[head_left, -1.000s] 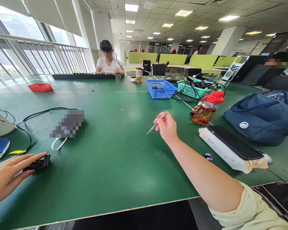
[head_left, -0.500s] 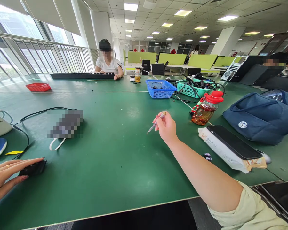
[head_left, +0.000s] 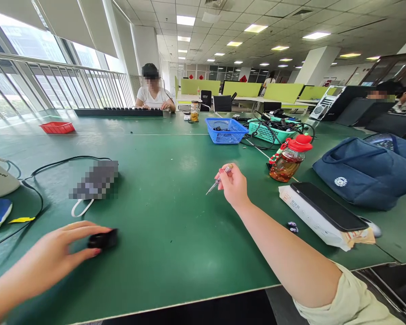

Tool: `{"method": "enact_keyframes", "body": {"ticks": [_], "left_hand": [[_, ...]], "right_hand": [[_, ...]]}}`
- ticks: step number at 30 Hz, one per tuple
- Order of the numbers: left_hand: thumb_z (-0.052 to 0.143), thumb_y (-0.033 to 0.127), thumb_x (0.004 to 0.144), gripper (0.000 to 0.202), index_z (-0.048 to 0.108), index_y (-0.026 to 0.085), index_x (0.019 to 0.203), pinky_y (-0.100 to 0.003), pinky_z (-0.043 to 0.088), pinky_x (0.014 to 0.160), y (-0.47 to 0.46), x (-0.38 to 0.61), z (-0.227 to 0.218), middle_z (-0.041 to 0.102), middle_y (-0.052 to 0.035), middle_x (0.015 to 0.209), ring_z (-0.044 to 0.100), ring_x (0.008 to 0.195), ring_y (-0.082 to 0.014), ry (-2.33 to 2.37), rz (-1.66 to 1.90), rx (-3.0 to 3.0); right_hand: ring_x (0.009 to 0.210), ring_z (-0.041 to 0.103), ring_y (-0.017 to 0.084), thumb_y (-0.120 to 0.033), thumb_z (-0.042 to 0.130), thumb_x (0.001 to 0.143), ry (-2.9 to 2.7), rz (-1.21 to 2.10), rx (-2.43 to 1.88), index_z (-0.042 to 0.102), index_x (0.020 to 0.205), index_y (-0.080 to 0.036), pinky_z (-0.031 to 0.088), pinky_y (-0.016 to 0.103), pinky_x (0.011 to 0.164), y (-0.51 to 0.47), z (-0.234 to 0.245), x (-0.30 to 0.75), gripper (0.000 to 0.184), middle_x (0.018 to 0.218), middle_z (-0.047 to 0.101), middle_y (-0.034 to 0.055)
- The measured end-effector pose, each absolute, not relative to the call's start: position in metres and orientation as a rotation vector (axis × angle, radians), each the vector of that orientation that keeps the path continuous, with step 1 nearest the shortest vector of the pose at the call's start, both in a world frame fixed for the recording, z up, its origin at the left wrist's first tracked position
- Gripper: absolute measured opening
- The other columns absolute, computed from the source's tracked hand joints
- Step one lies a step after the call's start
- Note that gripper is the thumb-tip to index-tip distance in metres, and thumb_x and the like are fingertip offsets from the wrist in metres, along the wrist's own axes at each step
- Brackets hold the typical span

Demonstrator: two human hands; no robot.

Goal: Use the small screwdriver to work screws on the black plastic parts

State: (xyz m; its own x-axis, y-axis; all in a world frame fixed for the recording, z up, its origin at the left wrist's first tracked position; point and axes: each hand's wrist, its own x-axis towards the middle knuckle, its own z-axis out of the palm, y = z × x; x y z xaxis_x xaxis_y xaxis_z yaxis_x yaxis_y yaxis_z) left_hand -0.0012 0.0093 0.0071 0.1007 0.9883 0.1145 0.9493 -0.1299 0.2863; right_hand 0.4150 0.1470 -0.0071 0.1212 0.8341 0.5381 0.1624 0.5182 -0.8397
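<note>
My left hand (head_left: 59, 253) is at the lower left, its fingers closed round a small black object (head_left: 104, 239) that rests on the green table (head_left: 169, 225). My right hand (head_left: 235, 184) hovers over the middle of the table, pinching a thin screwdriver (head_left: 218, 180) whose metal tip points down and left. The hand is blurred at the left; the black object is partly covered by the fingertips.
A pixelated grey item (head_left: 95, 180) with a white loop and a black cable (head_left: 37, 194) lie at left. At right are a red-lidded bottle (head_left: 289, 159), a phone on a white box (head_left: 325, 212), a blue bag (head_left: 365, 171), and blue (head_left: 226, 130) and teal (head_left: 269, 128) baskets. A person (head_left: 153, 92) sits opposite.
My left hand has slid the small black object to the right, toward the table's middle. My right hand with the screwdriver has stayed nearly in place.
</note>
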Motion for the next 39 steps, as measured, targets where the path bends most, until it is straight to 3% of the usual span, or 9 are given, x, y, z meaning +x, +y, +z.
{"method": "enact_keyframes", "body": {"ticks": [5,11,19,25,30,39], "left_hand": [[0.061,0.043,0.081,0.037,0.072,0.031,0.115,-0.035,0.051,0.096,0.045,0.125,0.036,0.072,-0.0027,0.112,0.066,0.103,-0.0260,1.573,0.414,2.331],[0.058,0.022,0.082,0.035,0.071,0.026,0.114,-0.041,0.051,0.095,0.084,0.199,0.030,0.070,-0.0054,0.112,0.063,0.106,-0.0279,1.479,0.355,2.453],[0.060,0.019,0.085,0.036,0.066,0.027,0.120,-0.044,0.048,0.102,0.100,0.201,-0.003,0.068,-0.0041,0.120,0.060,0.111,-0.0278,1.409,0.458,2.481],[0.067,0.025,0.083,0.046,0.059,0.025,0.128,-0.041,0.054,0.089,0.105,0.198,-0.009,0.069,-0.0070,0.104,0.064,0.099,-0.0270,1.471,0.504,2.341],[0.067,0.024,0.083,0.045,0.059,0.023,0.128,-0.042,0.053,0.091,0.106,0.197,-0.012,0.069,-0.0082,0.105,0.063,0.100,-0.0273,1.440,0.526,2.366],[0.058,0.021,0.088,0.032,0.061,0.019,0.120,-0.046,0.047,0.101,0.101,0.195,-0.012,0.070,-0.0079,0.112,0.060,0.108,-0.0288,1.298,0.507,2.526]], "right_hand": [[0.044,0.053,0.008,-0.049,0.059,0.089,-1.392,0.621,-0.932,0.050,0.081,-0.022,0.047,0.023,0.046,0.146,-0.005,0.415,0.030,0.069,0.064,-0.0021],[0.044,0.053,0.008,-0.051,0.059,0.088,-1.374,0.636,-0.906,0.050,0.082,-0.022,0.047,0.023,0.045,0.139,0.001,0.413,0.031,0.069,0.063,-0.0028],[0.045,0.054,0.008,-0.051,0.056,0.092,-1.425,0.616,-0.737,0.048,0.092,-0.024,0.046,0.022,0.044,0.114,0.011,0.398,0.027,0.070,0.063,-0.0035],[0.049,0.056,0.009,-0.044,0.053,0.095,-1.566,0.523,-0.694,0.048,0.097,-0.025,0.048,0.024,0.049,0.107,0.007,0.395,0.020,0.073,0.063,-0.0020],[0.052,0.059,0.010,-0.038,0.053,0.095,-1.681,0.562,-0.745,0.047,0.099,-0.025,0.051,0.025,0.053,0.104,0.007,0.391,0.015,0.076,0.065,-0.0012],[0.056,0.055,0.010,-0.030,0.052,0.093,-1.936,0.516,-0.776,0.052,0.088,-0.023,0.047,0.025,0.056,0.093,0.014,0.387,0.008,0.070,0.058,-0.0023]]}}
